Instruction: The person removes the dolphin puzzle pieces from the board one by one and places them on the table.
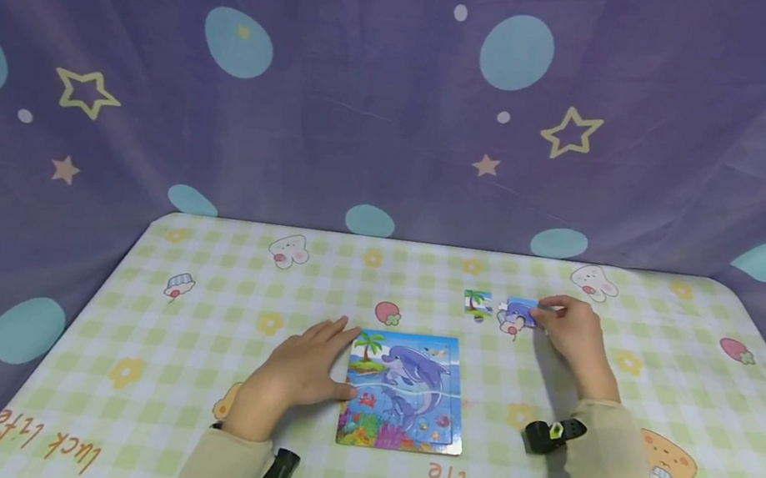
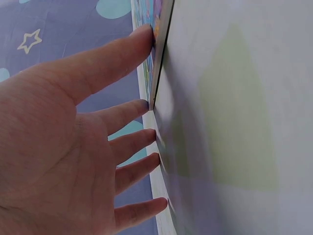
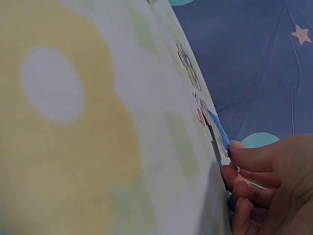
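A square dolphin puzzle board [image 1: 403, 390] lies flat on the table, with a palm tree, dolphins and coral pictured on it. My left hand [image 1: 304, 365] rests at its left side, thumb on the edge and fingers spread near the upper left corner. In the left wrist view the thumb [image 2: 117, 61] touches the board's edge. Farther back, my right hand [image 1: 575, 339] pinches the right end of a dolphin puzzle piece [image 1: 522, 309]. The right wrist view shows that piece [image 3: 215, 125] tilted up at the thumb. Left of it lies a palm-tree puzzle piece [image 1: 476, 300].
The table has a green checked cloth [image 1: 195, 360] printed with flowers, strawberries and lettering. Behind its far edge hangs a purple curtain [image 1: 341, 80] with stars and blue ovals. A black wrist strap [image 1: 551, 435] shows at the right sleeve.
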A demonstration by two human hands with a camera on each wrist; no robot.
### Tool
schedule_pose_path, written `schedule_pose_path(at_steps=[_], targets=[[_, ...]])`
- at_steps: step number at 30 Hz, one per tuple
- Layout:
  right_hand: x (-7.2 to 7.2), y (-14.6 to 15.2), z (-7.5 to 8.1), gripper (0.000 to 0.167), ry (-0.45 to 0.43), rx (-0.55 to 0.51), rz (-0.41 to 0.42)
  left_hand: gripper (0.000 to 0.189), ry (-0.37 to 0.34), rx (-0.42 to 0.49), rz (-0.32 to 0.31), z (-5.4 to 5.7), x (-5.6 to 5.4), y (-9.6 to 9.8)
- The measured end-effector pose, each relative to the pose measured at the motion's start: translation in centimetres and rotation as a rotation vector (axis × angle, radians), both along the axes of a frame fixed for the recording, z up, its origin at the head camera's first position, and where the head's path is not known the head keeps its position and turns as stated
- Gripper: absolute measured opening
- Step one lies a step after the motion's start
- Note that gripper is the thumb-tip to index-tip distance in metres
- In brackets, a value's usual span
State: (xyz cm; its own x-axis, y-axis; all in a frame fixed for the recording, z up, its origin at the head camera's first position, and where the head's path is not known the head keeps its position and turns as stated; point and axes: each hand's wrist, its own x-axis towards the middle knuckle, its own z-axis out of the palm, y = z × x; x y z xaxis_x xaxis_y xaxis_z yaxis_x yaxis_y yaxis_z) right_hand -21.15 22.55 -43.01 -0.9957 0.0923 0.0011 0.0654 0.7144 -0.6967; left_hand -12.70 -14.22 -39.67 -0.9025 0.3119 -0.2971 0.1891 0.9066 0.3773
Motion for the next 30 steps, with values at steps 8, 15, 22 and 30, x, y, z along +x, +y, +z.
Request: schedule_pose_path(at_steps=[8,15,22,30], targets=[[-0.2,0.4,0.1,0.038,-0.053,0.009,-0.001,0.084,-0.001,0.004,-0.002,0.0,0.0,0.0],[0.4,0.0,0.7,0.044,-0.018,-0.057,0.017,0.084,0.000,0.005,0.002,-0.1,0.0,0.0],[1.2,-1.9,1.5,0.035,0.102,-0.119,0.066,0.085,0.000,0.000,0.003,-0.2,-0.1,0.0],[2.3,-4.6,1.3,0.032,0.070,-0.109,0.205,0.085,0.006,-0.003,0.001,-0.1,0.0,-0.1]])
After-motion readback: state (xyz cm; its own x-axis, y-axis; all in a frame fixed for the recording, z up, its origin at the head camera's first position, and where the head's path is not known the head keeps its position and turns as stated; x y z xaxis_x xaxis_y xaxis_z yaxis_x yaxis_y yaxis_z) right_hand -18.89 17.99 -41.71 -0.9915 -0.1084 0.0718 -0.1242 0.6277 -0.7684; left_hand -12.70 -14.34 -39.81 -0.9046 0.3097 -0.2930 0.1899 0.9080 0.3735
